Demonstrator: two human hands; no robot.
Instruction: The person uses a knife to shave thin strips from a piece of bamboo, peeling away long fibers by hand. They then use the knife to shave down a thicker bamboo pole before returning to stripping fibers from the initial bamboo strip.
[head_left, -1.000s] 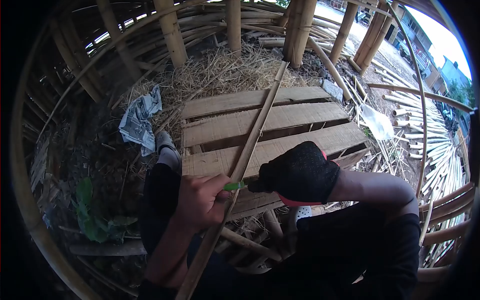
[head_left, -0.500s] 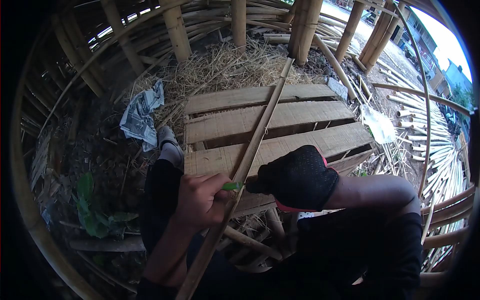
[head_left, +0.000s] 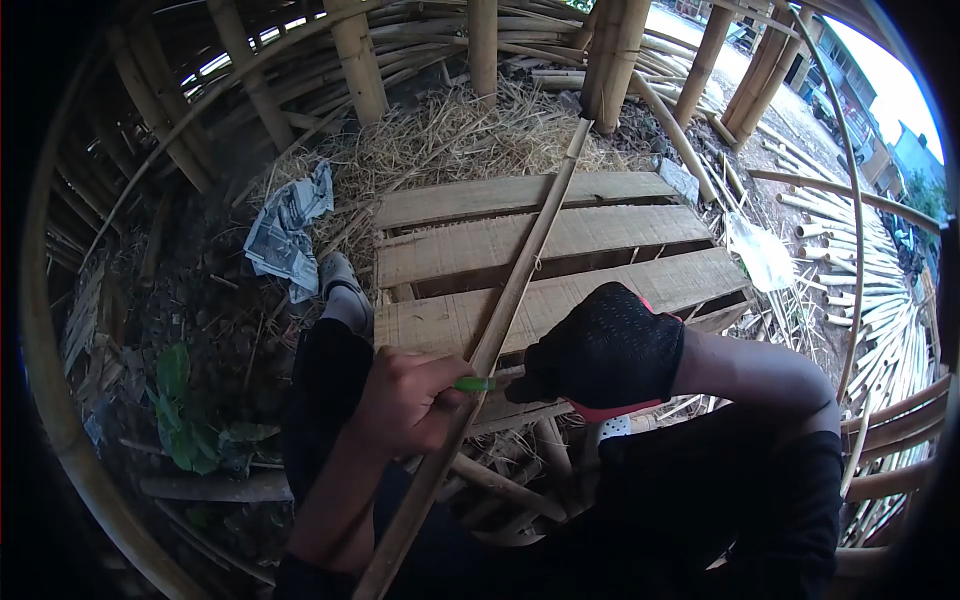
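A long split bamboo strip (head_left: pixel 520 268) lies slantwise across a slatted wooden crate (head_left: pixel 440 250), its near end reaching down over my lap. My left hand (head_left: pixel 405 405) is bare and closed on a short green object (head_left: pixel 474 384), which crosses the strip near the crate's front edge. Just right of the strip is my right hand (head_left: pixel 610 350), in a black glove with some red showing. Its fingers are curled together, and what they hold, if anything, is hidden.
Crumpled newspaper (head_left: pixel 285 235) lies left of the crate, beside my shoe (head_left: pixel 338 272). Bamboo posts (head_left: pixel 357 65) rise behind dry shavings (head_left: pixel 440 130). A curved bamboo pole (head_left: pixel 852 200) arches at the right, before many laid-out poles (head_left: pixel 870 290). Green leaves (head_left: pixel 180 415) are at lower left.
My right hand has moved slightly right and up, a little farther from the strip. My left hand stays closed on the green object, with only a slight shift to the right.
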